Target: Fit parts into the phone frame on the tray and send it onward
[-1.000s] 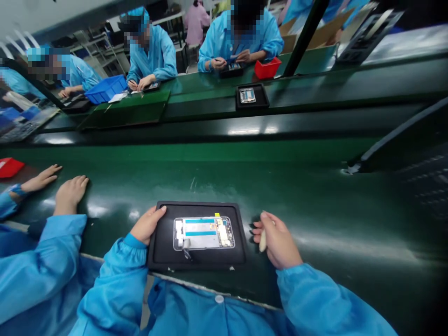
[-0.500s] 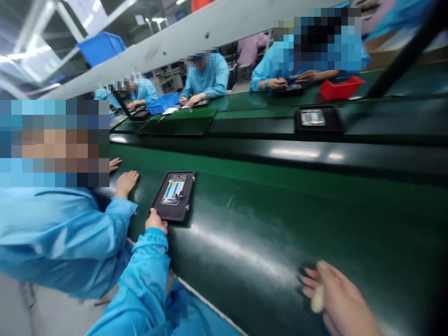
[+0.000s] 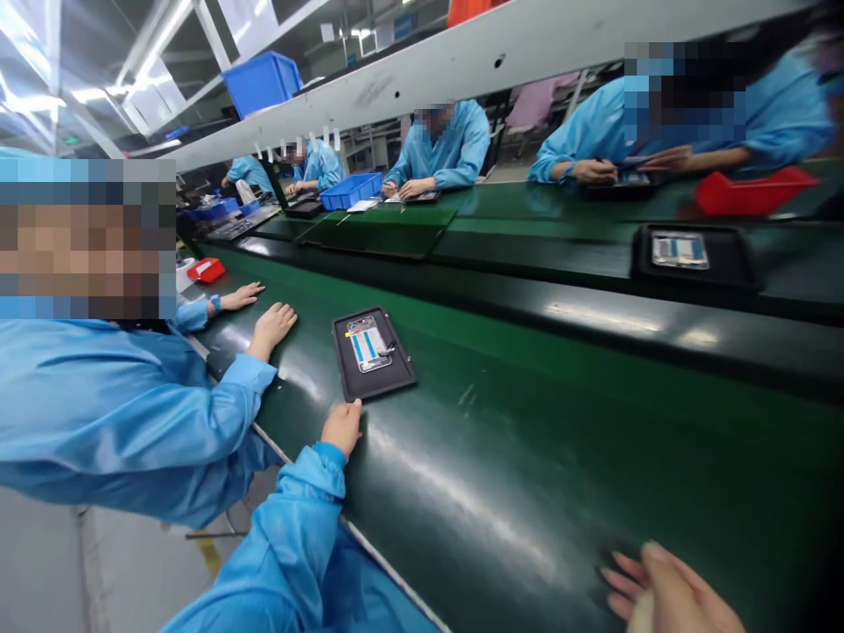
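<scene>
Green belt (image 3: pixel 527 422), black tray (image 3: pixel 373 353) with phone frame (image 3: pixel 367 343).

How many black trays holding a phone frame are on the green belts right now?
2: one tray on the near belt just beyond the left hand, one tray on the far belt at right. Others by the far workers may be hidden.
</scene>
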Motion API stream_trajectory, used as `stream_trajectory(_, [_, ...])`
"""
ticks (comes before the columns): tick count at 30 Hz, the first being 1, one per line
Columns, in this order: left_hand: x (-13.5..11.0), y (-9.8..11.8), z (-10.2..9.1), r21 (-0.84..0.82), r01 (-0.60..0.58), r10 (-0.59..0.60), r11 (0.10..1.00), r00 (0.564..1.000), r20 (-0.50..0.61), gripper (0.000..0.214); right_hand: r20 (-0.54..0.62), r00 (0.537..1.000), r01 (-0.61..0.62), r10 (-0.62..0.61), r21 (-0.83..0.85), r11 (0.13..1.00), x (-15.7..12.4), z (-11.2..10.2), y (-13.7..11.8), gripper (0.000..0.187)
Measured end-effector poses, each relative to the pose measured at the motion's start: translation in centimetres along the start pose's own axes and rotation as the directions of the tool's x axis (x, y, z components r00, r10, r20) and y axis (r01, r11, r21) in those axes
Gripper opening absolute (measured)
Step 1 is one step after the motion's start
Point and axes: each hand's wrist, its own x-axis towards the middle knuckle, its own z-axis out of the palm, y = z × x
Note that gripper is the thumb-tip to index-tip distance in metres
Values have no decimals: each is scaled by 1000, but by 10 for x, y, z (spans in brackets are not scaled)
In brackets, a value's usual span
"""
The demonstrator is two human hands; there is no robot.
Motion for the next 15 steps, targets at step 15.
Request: stream_trajectory(15, [-31,44,-16,1,-300,298,954,949,106,28,-30,980,195,-195,-8,981,-49,9,-55,46])
